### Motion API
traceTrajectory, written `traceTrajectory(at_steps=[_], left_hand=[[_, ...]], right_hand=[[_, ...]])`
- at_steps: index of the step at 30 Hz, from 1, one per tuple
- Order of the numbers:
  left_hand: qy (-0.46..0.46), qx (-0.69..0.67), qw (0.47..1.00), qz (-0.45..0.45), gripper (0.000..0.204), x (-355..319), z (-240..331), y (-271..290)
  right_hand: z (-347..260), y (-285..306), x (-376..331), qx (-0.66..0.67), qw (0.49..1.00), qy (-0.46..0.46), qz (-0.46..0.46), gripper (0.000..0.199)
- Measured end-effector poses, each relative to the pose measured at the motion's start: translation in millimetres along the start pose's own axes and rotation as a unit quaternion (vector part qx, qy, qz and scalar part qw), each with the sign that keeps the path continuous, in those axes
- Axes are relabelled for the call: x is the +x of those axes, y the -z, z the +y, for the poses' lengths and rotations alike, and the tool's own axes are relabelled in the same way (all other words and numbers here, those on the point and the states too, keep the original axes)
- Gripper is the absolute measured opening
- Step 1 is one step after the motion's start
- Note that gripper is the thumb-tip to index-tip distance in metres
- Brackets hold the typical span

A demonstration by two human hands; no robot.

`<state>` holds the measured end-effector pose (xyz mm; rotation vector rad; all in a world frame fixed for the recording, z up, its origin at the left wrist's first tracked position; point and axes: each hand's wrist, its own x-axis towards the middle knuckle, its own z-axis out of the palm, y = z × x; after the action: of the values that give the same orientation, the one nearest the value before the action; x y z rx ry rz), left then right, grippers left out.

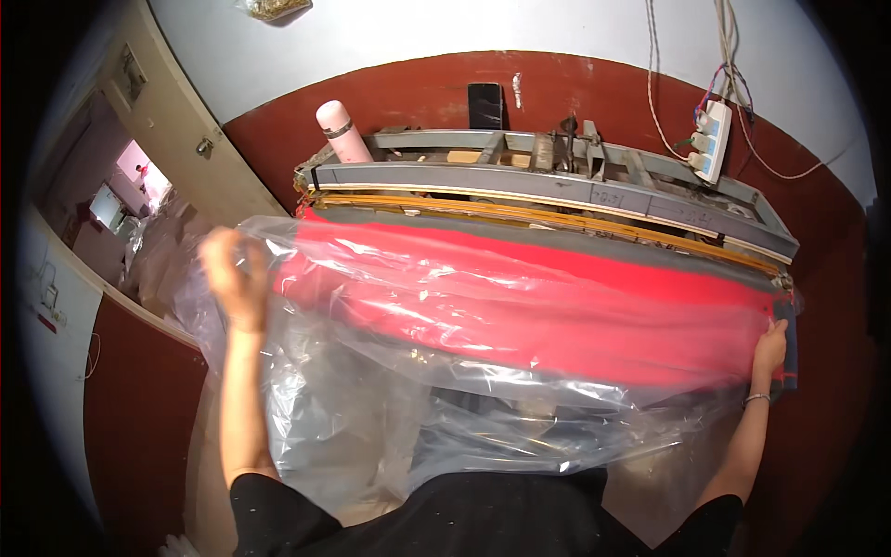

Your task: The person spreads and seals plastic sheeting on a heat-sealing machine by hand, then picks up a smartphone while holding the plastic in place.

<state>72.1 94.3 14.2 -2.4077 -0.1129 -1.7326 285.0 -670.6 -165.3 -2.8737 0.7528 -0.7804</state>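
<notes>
A long piece of bright red fabric (594, 265) lies across the dark bed of a long metal-framed machine, and a shiny clear plastic sheet (520, 455) covers much of it. The plastic hangs in loose folds toward my body. At the left end my left hand (237, 278) is raised with its fingers curled at the plastic's edge; it is somewhat blurred. Over at the right end, my right hand (770, 348) pinches the edge of the red fabric, with plastic beside it. Its fingertips are partly hidden.
Behind the fabric runs the machine's grey metal frame (445, 172) with yellow rails. A pink bottle (343, 132) and a dark phone (484, 106) stand at the back. A white power strip (713, 141) hangs at right by its cords. A door (190, 116) stands open at left.
</notes>
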Motion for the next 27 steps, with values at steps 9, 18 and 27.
traceTrajectory(at_steps=[9, 18, 27], left_hand=[[0.231, 0.022, 0.882, -0.41, 0.051, -197.3, -93.4, -50.3], [0.041, -0.277, 0.849, -0.447, 0.035, -124.6, 53.9, -88.4], [0.034, -0.116, 0.925, -0.361, 0.01, -97.9, 60.6, -136.2]], right_hand=[[31.5, -25.9, 9.7, 0.038, 0.999, 0.026, 0.003, 0.02], [83.2, -27.0, 30.8, 0.284, 0.956, -0.063, -0.031, 0.018], [130.0, 27.1, 42.7, 0.545, 0.831, -0.048, 0.097, 0.021]])
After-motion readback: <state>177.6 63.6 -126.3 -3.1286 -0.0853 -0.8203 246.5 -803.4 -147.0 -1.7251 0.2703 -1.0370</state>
